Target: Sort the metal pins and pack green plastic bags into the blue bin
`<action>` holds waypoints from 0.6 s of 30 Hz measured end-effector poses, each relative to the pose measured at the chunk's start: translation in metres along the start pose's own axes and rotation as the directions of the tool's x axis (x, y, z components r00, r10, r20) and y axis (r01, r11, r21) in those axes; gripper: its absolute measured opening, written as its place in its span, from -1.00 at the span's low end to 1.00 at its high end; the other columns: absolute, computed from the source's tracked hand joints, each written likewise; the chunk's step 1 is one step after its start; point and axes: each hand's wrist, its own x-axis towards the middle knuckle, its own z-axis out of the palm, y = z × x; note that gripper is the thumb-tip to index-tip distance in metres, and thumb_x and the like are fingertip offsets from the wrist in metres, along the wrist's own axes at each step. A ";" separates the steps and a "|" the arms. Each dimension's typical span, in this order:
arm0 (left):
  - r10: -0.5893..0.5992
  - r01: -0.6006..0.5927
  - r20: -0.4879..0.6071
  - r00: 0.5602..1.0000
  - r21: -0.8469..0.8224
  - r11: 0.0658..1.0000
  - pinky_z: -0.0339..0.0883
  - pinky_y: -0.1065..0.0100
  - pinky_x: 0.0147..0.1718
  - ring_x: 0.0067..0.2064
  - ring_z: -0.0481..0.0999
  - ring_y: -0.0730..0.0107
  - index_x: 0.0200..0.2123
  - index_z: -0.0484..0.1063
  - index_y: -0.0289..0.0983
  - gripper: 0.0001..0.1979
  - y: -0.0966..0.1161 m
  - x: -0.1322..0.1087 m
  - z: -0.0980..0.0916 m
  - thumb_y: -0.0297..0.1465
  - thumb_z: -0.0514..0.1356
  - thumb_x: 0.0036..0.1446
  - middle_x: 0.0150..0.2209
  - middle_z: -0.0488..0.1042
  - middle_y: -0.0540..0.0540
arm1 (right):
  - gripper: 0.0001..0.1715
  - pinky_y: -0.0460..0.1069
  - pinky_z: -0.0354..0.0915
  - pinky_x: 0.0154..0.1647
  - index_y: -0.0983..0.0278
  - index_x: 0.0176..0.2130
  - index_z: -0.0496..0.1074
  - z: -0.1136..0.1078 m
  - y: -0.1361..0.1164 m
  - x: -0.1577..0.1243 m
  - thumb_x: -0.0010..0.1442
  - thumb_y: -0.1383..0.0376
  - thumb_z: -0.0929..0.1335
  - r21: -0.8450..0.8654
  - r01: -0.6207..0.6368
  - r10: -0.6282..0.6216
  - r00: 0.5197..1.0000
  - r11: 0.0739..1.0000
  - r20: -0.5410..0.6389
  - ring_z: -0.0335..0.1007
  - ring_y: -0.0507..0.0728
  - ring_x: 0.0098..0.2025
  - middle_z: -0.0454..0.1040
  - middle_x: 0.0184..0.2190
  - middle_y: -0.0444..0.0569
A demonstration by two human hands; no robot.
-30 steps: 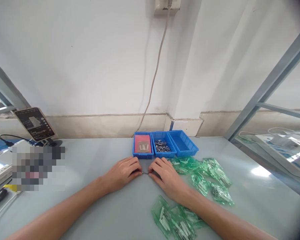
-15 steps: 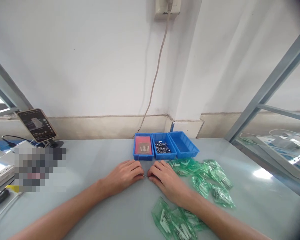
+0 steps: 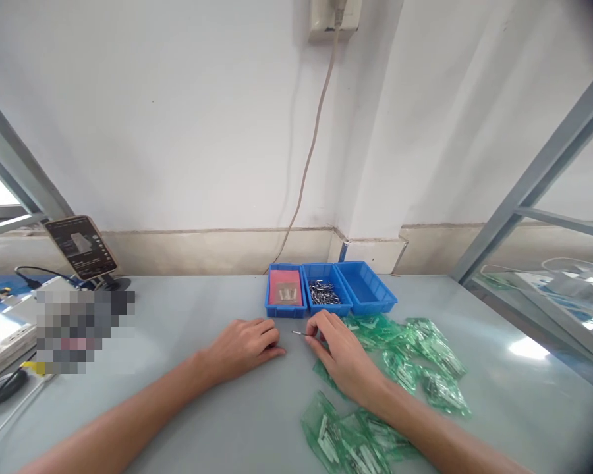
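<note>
Between the thumb and fingertips of my right hand (image 3: 338, 349) is a slim metal pin (image 3: 298, 333), its tip pointing left, just above the table. My left hand (image 3: 247, 343) rests on the table to the left, thumb stretched out apart from the bent fingers, with nothing visible in it. Behind my right hand, a blue bin (image 3: 344, 309) holds many small metal parts (image 3: 323, 293). Left of it, another blue bin (image 3: 286, 312) contains a red sheet (image 3: 277, 280) with a small clear bag (image 3: 287, 293) on top.
A third blue bin (image 3: 366, 286) shows its bare floor at the right. Green plastic bags (image 3: 442, 392) of parts lie beyond my right forearm, and more green bags (image 3: 333, 434) lie nearer. A phone (image 3: 82, 247) stands on a holder at the left. Metal frame posts (image 3: 534, 178) flank the table.
My right hand has moved slightly right and away from my left hand, and the metal pin is now plainly visible in its fingers. My left hand has hardly moved; the view has shifted slightly.
</note>
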 end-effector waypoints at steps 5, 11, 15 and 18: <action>0.010 -0.010 0.003 1.000 -0.014 1.000 0.06 0.34 -0.48 -0.38 0.46 0.38 -0.26 0.36 -0.25 -0.57 0.000 0.001 0.000 -0.12 -0.05 0.59 -0.31 0.48 -0.02 | -0.84 0.06 0.31 -0.12 0.17 -0.17 0.32 -0.001 -0.001 0.001 0.47 0.42 0.27 0.071 -0.045 0.047 0.999 0.996 -0.015 0.38 0.18 -0.14 0.46 -0.18 -0.06; 0.010 -0.009 0.016 1.000 -0.038 0.999 0.15 0.33 -0.43 -0.31 0.52 0.36 -0.21 0.37 -0.24 -0.62 0.000 0.001 0.001 -0.14 -0.04 0.59 -0.26 0.51 -0.02 | -0.84 0.04 0.31 -0.12 0.16 -0.11 0.43 -0.004 -0.002 0.003 0.51 0.27 0.26 0.235 -0.099 0.107 0.994 0.967 -0.021 0.43 0.18 -0.16 0.53 -0.18 -0.07; 0.009 -0.007 0.022 1.000 -0.073 0.997 0.15 0.32 -0.42 -0.31 0.52 0.35 -0.18 0.36 -0.22 -0.62 -0.001 0.001 0.001 -0.09 -0.03 0.58 -0.23 0.52 -0.02 | -0.75 0.04 0.31 -0.02 0.13 0.01 0.51 -0.004 0.002 0.004 0.53 0.18 0.26 0.369 -0.073 0.093 0.995 0.927 -0.036 0.47 0.20 -0.03 0.57 -0.04 -0.04; -0.012 0.016 0.041 0.999 -0.106 0.994 0.14 0.31 -0.43 -0.34 0.50 0.36 -0.16 0.35 -0.21 -0.63 -0.001 0.000 -0.002 -0.05 0.02 0.55 -0.23 0.51 -0.02 | -0.69 0.02 0.30 -0.11 0.16 -0.06 0.54 -0.003 0.006 0.004 0.54 0.12 0.25 0.414 -0.080 0.106 0.994 0.907 -0.040 0.44 0.18 -0.12 0.55 -0.16 -0.04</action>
